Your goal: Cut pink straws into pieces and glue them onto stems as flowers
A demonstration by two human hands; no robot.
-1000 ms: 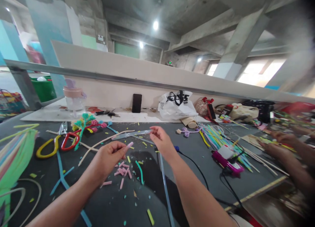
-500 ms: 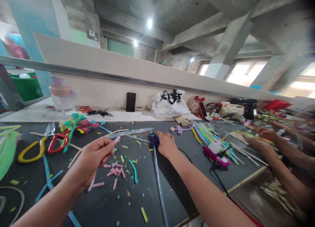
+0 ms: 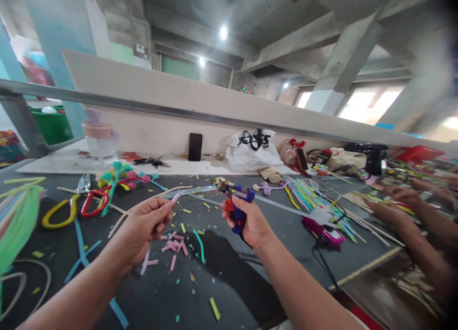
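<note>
My right hand [image 3: 250, 221] is closed round a blue glue gun [image 3: 238, 207], held up over the dark table [image 3: 229, 292] with its nozzle pointing left. My left hand [image 3: 145, 227] pinches a short pink stick piece [image 3: 175, 198] between thumb and fingers, its tip a little left of the nozzle. Below the hands lie several cut pink pieces [image 3: 173, 246] and a curved teal piece [image 3: 200, 244].
A pipe-cleaner flower [image 3: 116, 175], red and yellow loops [image 3: 77, 208] and scissors lie at the left. A pink glue gun [image 3: 324, 232] with a cord, a bundle of coloured sticks [image 3: 311, 194], a white bag [image 3: 254, 151], a phone [image 3: 195, 146] and a cup [image 3: 100, 137] stand beyond. Another person's hands [image 3: 390, 208] work at the right.
My right hand reached to the table, took hold of the blue glue gun and lifted it toward the pink piece. My left hand stayed pinched on that piece.
</note>
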